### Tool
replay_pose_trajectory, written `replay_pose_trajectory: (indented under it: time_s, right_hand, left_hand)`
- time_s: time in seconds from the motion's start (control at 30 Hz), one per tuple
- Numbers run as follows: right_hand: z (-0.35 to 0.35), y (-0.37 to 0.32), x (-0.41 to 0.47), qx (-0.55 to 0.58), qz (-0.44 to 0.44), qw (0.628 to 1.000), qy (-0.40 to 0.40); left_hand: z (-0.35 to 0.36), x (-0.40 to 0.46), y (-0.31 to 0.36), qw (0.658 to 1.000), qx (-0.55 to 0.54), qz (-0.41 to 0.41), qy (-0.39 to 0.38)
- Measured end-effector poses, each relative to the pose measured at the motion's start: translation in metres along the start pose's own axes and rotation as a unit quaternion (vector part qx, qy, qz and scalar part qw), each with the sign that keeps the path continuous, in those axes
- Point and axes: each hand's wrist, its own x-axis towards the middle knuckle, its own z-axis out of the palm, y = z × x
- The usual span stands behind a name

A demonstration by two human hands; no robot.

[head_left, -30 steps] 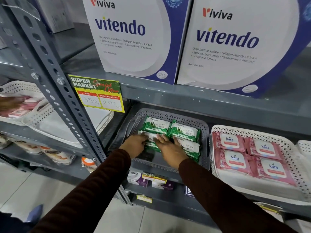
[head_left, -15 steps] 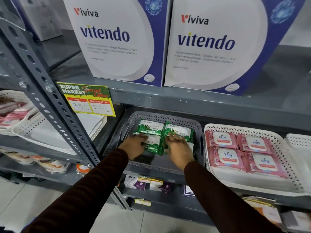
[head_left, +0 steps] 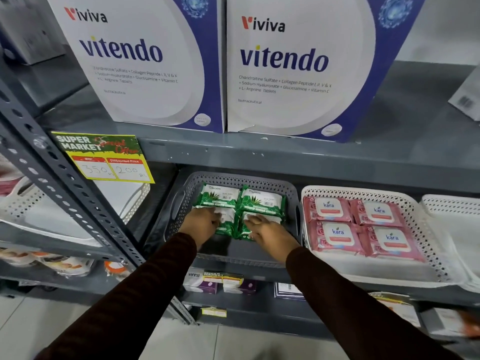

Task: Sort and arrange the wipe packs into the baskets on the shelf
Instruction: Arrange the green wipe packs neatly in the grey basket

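A grey basket [head_left: 181, 196] on the middle shelf holds several green wipe packs [head_left: 262, 202] laid flat in two rows. My left hand [head_left: 201, 224] rests on the front left green pack [head_left: 226, 222], fingers curled over its near edge. My right hand [head_left: 270, 229] presses on the front right green pack [head_left: 265, 216]. To the right, a white basket [head_left: 426, 229] holds several pink wipe packs [head_left: 337, 235] in a neat block.
Two large white and blue boxes [head_left: 285, 66] stand on the shelf above. A yellow price sign [head_left: 109, 159] hangs on the slanted grey upright [head_left: 65, 193]. Another white basket [head_left: 457, 219] sits far right, one more [head_left: 31, 211] at left. Small boxes [head_left: 200, 281] lie below.
Both hands have pushed the front green packs back toward the rear row, closing the gap. The view has shifted closer and slightly left.
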Motion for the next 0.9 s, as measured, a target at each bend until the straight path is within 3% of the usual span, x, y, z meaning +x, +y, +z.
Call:
replay_pose_trajectory:
  time_s: [0.17, 0.47, 0.57, 0.67, 0.8, 0.9]
  right_hand:
    - [0.009, 0.004, 0.006, -0.005, 0.006, 1.000, 0.006]
    - [0.010, 0.012, 0.002, -0.019, -0.041, 0.995, -0.090]
    - [0.003, 0.009, 0.005, 0.065, 0.010, 0.998, 0.003]
    - [0.000, 0.011, 0.024, 0.046, 0.095, 0.992, 0.070]
    - [0.005, 0.016, 0.053, 0.009, 0.131, 0.990, 0.057]
    - [0.013, 0.018, 0.059, 0.009, 0.149, 0.988, 0.039]
  left_hand:
    - [-0.003, 0.001, 0.003, 1.000, 0.019, 0.003, -0.013]
    - [-0.003, -0.006, 0.007, 1.000, -0.007, -0.018, -0.009]
    - [-0.010, 0.004, 0.013, 0.995, -0.087, -0.043, 0.008]
    - [-0.010, 0.023, 0.014, 0.998, -0.038, 0.002, 0.049]
    - [0.000, 0.042, 0.012, 0.998, 0.057, 0.035, 0.004]
    - [0.014, 0.050, 0.006, 0.997, 0.057, 0.034, -0.035]
